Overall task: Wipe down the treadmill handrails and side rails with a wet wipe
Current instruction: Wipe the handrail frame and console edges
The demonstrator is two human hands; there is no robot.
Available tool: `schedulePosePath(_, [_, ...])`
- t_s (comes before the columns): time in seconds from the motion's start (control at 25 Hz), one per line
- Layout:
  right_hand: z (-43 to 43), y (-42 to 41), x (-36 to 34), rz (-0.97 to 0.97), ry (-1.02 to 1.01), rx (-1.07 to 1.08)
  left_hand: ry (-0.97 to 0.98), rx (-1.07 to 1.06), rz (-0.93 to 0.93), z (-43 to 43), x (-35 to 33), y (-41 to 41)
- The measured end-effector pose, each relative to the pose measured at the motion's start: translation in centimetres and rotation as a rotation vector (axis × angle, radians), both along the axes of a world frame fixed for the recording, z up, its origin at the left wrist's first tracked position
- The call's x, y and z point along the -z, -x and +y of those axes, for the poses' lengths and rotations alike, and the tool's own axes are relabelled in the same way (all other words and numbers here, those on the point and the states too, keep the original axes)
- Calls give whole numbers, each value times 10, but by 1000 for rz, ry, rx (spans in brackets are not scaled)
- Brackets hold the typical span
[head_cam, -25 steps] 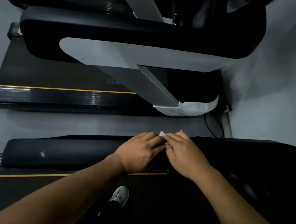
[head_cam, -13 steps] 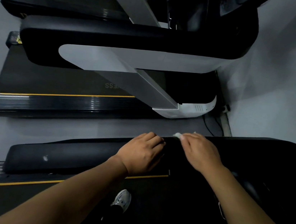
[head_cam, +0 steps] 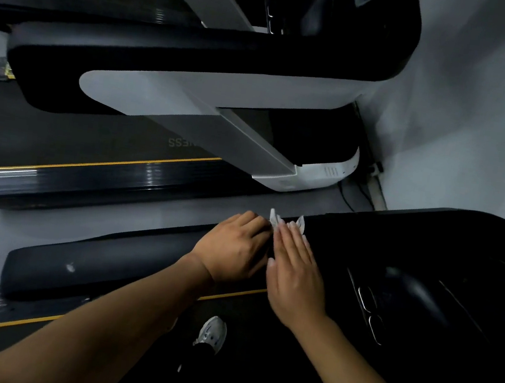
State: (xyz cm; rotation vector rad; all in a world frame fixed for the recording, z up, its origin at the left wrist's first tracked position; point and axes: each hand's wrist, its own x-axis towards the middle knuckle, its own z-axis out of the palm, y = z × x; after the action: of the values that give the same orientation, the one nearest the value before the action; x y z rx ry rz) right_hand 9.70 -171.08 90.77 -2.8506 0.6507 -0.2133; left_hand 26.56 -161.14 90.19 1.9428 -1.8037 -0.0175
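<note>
Head view, the only one supplied. We take the black handrail [head_cam: 106, 265] of the near treadmill as our landmark. Its long axis runs from the rounded end at lower left up toward the console at right.

The wet wipe [head_cam: 287, 224] lies on the far top edge of that rail. It is bunched, with two white corners standing up beyond the fingertips, so we can assign it no clear long axis.

The right hand [head_cam: 293, 274] lies flat on the wipe with its fingers straight and together, pressing it onto the rail. The left hand [head_cam: 234, 250] sits on the rail touching the right one, knuckles bent over the far edge. We cannot tell whether it pinches the wipe's edge or merely grips the rail.

We judge the wipe to be light, limp and damp, likely to fold or slip under a loose touch. It is best held under a flat palm or pinched by a folded edge, then drawn along the rail's axis.
</note>
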Motion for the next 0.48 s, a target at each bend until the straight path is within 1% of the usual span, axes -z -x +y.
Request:
schedulePosePath(0.08, [-10, 7, 0, -3, 45, -31, 11, 3, -1, 0, 0, 1])
schedulePosePath(0.16, [-31, 21, -2, 33, 94, 100, 5, -3, -8, 0, 1, 1])
schedulePosePath(0.2, [-32, 22, -2, 39, 86, 171, 1, -11, -11, 0, 2, 0])
schedulePosePath(0.24, [-24, 20, -1, 24, 68, 198, 0, -11, -13, 1, 2, -1])
schedulePosePath(0.28, [-11, 14, 1, 13, 55, 170, 4, -7, -13, 1, 1, -1])
schedulePosePath(0.32, [5, 11, 4, 17, 43, 98, 11, -3, -9, 1, 1, -1])
schedulePosePath(0.4, [17, 14, 7, 34, 71, -22, 26, -1, -5, 2, 1, 1])
schedulePosePath(0.44, [10, 20, 6, 45, 103, -15, 28, -2, -7, 4, 1, 1])
schedulePosePath(0.48, [0, 27, 4, 52, 134, 44, 27, -3, -12, 7, 3, 1])
